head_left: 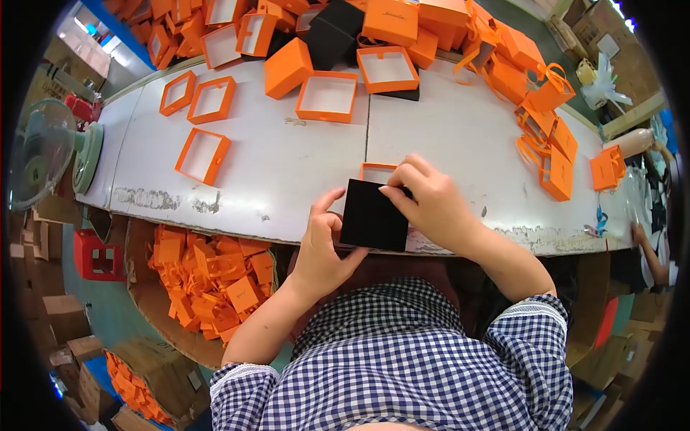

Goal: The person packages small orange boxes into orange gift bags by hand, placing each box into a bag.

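A flat black square pad [374, 217] is held above the front edge of the table, tilted slightly. My left hand [320, 248] grips it from the left, thumb near its lower edge and fingers at its left side. My right hand [435, 205] pinches its upper right corner between thumb and fingers. Just behind the pad an orange open box tray [377, 167] shows in part; the pad and my right hand cover the remainder.
Open orange trays [204, 156] lie on the white table [287, 161]. Orange boxes and black pads [332, 32] are heaped along the back. Ribboned orange boxes [557, 169] line the right. A carton of orange pieces [212, 280] stands below left, near a fan [88, 158]. Another person's arm [649, 251] shows far right.
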A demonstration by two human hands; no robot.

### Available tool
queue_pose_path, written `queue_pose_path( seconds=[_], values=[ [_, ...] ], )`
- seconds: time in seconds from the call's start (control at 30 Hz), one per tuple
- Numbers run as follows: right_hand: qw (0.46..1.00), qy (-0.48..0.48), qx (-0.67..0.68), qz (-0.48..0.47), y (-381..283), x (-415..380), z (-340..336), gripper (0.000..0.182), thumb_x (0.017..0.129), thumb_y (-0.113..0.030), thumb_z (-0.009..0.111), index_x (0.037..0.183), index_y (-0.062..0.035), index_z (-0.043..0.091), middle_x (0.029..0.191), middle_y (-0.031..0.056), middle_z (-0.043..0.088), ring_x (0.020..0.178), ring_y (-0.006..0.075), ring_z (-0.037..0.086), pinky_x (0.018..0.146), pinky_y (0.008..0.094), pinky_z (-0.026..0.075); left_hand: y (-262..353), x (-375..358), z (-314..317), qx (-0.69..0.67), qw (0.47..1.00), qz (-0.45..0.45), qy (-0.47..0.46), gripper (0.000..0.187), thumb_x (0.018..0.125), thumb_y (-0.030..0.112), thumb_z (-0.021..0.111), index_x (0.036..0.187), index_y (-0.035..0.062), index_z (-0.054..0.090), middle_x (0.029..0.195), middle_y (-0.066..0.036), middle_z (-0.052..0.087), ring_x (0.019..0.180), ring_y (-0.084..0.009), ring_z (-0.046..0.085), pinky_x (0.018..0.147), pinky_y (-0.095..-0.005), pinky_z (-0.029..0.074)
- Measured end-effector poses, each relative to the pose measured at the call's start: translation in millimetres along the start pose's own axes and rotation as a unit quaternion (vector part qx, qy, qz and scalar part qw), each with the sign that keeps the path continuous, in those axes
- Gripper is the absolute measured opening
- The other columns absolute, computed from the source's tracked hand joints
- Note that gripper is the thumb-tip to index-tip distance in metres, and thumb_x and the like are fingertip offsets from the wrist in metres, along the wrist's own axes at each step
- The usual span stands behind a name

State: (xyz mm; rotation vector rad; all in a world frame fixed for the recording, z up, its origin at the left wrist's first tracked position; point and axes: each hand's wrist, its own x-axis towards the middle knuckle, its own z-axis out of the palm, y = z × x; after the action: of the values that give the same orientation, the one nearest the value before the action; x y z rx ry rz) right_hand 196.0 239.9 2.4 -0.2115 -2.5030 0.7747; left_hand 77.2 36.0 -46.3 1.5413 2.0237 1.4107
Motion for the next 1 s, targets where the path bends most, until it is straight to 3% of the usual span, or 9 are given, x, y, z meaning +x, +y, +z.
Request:
queue_pose_path(
  seconds=[0.17, 0.27, 0.3, 0.5, 0.57, 0.77, 0.83, 0.93, 1.0],
  values=[
    [0.997, 0.031, 0.066, -0.022, 10, 4, -23, 0.015, 0.089, -0.005, 0.079, 0.092, -0.0012, 0.065, 0.093, 0.0048, 0.064, 0.070, 0.0112, 0.059, 0.061, 0.0289, 0.050, 10, 15, -5, -0.010, 1.000, -0.005, 0.001, 0.103, 0.063, 0.027, 0.102, 0.140, 0.0044, 0.036, 0.162, -0.029, 0.028, 0.122, -0.0334, 0.057, 0.099, -0.0439, 0.052],
    [0.996, 0.030, 0.083, -0.002, 22, 8, -35, 0.015, 0.088, -0.004, 0.080, 0.091, -0.0010, 0.065, 0.092, 0.0037, 0.064, 0.069, 0.0101, 0.056, 0.059, 0.0265, 0.047, 16, 38, -6, 0.081, 0.992, 0.074, -0.054, 0.136, 0.064, 0.045, 0.098, 0.163, 0.0063, 0.013, 0.167, -0.032, 0.014, 0.154, -0.0507, 0.018, 0.121, -0.0606, 0.028],
    [0.997, 0.036, 0.074, -0.001, 28, 10, -38, 0.015, 0.088, -0.003, 0.080, 0.090, -0.0009, 0.065, 0.091, 0.0034, 0.063, 0.068, 0.0095, 0.055, 0.059, 0.0252, 0.046, 15, 42, 1, 0.082, 0.992, 0.076, -0.052, 0.136, 0.064, 0.045, 0.098, 0.163, 0.0063, 0.013, 0.167, -0.032, 0.014, 0.154, -0.0507, 0.018, 0.121, -0.0606, 0.028],
    [0.997, -0.020, 0.068, 0.002, 55, 30, -42, 0.014, 0.088, -0.005, 0.079, 0.089, -0.0017, 0.065, 0.090, 0.0054, 0.063, 0.067, 0.0141, 0.057, 0.061, 0.0277, 0.048, 4, 61, 18, 0.008, 0.995, 0.073, -0.072, 0.121, 0.072, 0.022, 0.093, 0.163, 0.0036, 0.014, 0.152, -0.025, 0.035, 0.136, -0.0422, 0.045, 0.115, -0.0486, 0.042],
    [0.989, -0.024, 0.095, -0.106, 57, 29, -22, 0.016, 0.086, -0.006, 0.080, 0.089, -0.0019, 0.065, 0.091, 0.0080, 0.064, 0.069, 0.0216, 0.060, 0.064, 0.0334, 0.052, 5, 59, 18, -0.007, 0.996, 0.063, -0.070, 0.118, 0.073, 0.020, 0.092, 0.162, 0.0032, 0.016, 0.154, -0.025, 0.033, 0.139, -0.0429, 0.043, 0.115, -0.0486, 0.042],
    [0.984, 0.023, -0.131, -0.121, 46, 0, -14, 0.020, 0.086, -0.018, 0.082, 0.091, -0.0059, 0.067, 0.107, 0.0107, 0.066, 0.097, 0.0323, 0.066, 0.079, 0.0391, 0.055, 14, 51, 9, 0.075, 0.986, 0.079, -0.126, 0.095, 0.075, 0.016, 0.087, 0.154, -0.0010, 0.037, 0.164, -0.026, 0.026, 0.149, -0.0476, 0.033, 0.120, -0.0524, 0.036],
    [0.981, 0.075, -0.134, -0.115, 47, -5, -36, 0.036, 0.084, -0.028, 0.084, 0.107, -0.0066, 0.066, 0.125, 0.0135, 0.064, 0.111, 0.0362, 0.062, 0.092, 0.0454, 0.052, 11, 46, 10, 0.154, 0.975, 0.093, -0.129, 0.088, 0.073, 0.021, 0.087, 0.148, -0.0017, 0.048, 0.165, -0.026, 0.028, 0.150, -0.0505, 0.029, 0.122, -0.0575, 0.029],
    [0.941, 0.070, -0.329, 0.033, 76, -31, -122, 0.093, 0.074, -0.046, 0.091, 0.148, -0.0080, 0.050, 0.153, 0.0194, 0.049, 0.143, 0.0394, 0.044, 0.115, 0.0525, 0.036, 24, 45, 3, 0.231, 0.947, 0.160, -0.154, 0.076, 0.081, 0.033, 0.084, 0.149, 0.0181, 0.054, 0.166, -0.021, 0.032, 0.153, -0.0456, 0.027, 0.121, -0.0680, 0.016],
    [0.904, 0.052, -0.410, 0.110, 128, -68, -176, 0.111, 0.067, -0.044, 0.093, 0.155, -0.0077, 0.037, 0.156, 0.0191, 0.043, 0.147, 0.0388, 0.038, 0.118, 0.0549, 0.034, 34, 51, 6, 0.241, 0.930, 0.190, -0.200, 0.062, 0.083, 0.020, 0.080, 0.142, 0.0176, 0.061, 0.163, -0.018, 0.039, 0.150, -0.0431, 0.033, 0.120, -0.0637, 0.023]
  ],
)
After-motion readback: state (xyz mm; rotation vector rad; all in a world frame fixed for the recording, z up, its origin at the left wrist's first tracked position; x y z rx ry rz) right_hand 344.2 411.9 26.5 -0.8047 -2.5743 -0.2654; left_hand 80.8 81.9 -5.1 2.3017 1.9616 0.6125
